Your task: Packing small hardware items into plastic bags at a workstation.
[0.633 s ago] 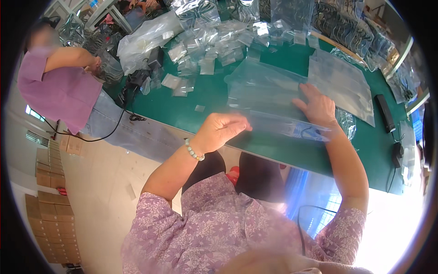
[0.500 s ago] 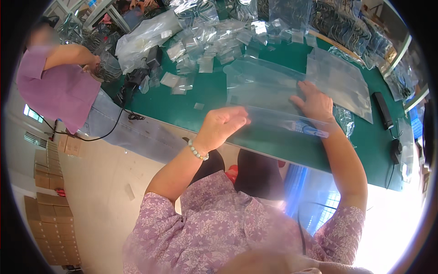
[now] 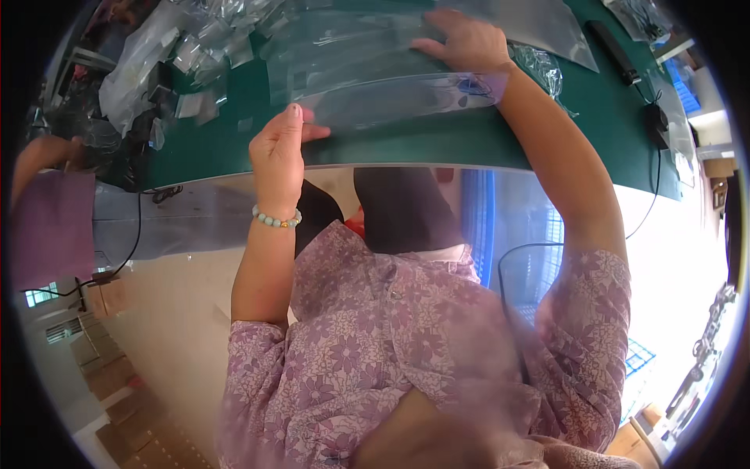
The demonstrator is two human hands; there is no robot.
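A clear plastic bag (image 3: 391, 100) lies along the near side of the green table, its front edge bowed up a little. My left hand (image 3: 280, 148), with a beaded bracelet at the wrist, is closed at the bag's left end, thumb up and fingers partly behind the film. Flat on the clear plastic farther back rests my right hand (image 3: 473, 43), its fingers spread. Beside my right forearm, a blue-and-white printed patch (image 3: 478, 90) shows through the bag's right end. More large clear bags (image 3: 344, 51) lie beneath and behind; their separate edges are hard to make out.
Small clear packets (image 3: 205, 102) and a large white plastic bag (image 3: 144, 74) crowd the table's left. A black bar-shaped device (image 3: 613, 51) and a corded black adapter (image 3: 656, 125) lie at the right. A co-worker's arm (image 3: 47, 160) is at the far left.
My view has tilted downward, so the table sits higher in the picture. My left hand has turned from a curled pose to thumb-up at the bag's left end. The right hand stays on the plastic.
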